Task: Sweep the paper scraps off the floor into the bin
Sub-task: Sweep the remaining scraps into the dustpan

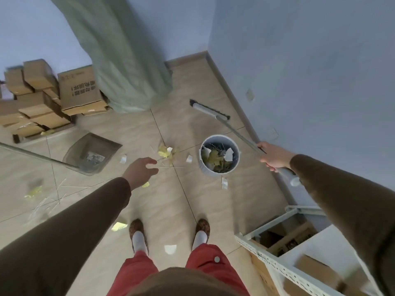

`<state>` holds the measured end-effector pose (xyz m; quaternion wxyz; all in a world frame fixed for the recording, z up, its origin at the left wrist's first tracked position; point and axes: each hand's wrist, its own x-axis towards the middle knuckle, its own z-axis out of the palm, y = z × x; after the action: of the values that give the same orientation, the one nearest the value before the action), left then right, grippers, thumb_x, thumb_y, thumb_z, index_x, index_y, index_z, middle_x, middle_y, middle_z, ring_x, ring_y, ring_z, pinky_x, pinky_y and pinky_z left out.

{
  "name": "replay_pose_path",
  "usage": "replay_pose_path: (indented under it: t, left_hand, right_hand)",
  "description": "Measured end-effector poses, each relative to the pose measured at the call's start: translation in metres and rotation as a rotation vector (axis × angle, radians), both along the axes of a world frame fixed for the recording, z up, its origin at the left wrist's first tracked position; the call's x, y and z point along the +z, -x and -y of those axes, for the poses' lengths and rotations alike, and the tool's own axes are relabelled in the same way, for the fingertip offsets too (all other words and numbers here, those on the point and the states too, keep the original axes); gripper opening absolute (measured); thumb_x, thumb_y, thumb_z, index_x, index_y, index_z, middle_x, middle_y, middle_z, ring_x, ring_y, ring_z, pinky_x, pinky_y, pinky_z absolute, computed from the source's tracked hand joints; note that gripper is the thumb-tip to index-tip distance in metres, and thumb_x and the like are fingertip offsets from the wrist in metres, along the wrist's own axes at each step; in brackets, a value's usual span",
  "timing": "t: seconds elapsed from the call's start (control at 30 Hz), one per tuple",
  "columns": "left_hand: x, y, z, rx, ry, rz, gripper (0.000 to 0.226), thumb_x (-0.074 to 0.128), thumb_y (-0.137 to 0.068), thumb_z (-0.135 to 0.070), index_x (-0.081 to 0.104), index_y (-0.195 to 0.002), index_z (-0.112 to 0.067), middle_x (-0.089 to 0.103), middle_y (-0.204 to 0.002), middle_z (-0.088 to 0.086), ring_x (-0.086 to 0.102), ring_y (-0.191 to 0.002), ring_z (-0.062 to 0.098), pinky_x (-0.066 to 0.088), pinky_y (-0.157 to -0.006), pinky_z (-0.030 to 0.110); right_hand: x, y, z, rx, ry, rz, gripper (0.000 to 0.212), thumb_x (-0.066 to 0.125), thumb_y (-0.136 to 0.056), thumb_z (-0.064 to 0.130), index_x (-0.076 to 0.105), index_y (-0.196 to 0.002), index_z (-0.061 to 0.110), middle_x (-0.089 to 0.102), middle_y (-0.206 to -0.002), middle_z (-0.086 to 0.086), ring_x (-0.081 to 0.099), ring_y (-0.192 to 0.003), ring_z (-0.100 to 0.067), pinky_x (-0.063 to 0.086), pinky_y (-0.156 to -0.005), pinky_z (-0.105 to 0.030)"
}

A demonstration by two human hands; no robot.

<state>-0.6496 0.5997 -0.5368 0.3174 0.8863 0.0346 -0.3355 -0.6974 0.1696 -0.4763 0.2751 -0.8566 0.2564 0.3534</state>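
Fingers of right hand (272, 157) grip broom (239, 131) by the wall — left hand (139, 171) loose above scraps (167, 151) beside bin (220, 154).

You see soft, even daylight with a cool blue cast on the walls (310, 50). Shadows on the floor (166, 199) are faint. The wide lens bends lines at the edges. Motion blur smears the dustpan (92, 154) and the scraps (34, 192) at left.
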Motion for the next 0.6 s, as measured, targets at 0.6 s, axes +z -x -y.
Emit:
replay_pose_path:
  t: [0.6]
  left_hand:
    - [-0.027,0.081,0.085,-0.101,-0.035,-0.084,0.028,0.065,-0.091,-0.028,0.068,-0.119,-0.026,0.060,-0.131,0.002,0.055,-0.121,0.020,0.042,-0.091,0.031]
  right_hand:
    - [-0.114,0.145,0.067,0.032,0.244,-0.220,0.069,0.040,-0.098,-0.001,0.019,-0.158,0.024,0.062,-0.124,-0.018,0.066,-0.091,-0.027,0.059,-0.078,-0.036]
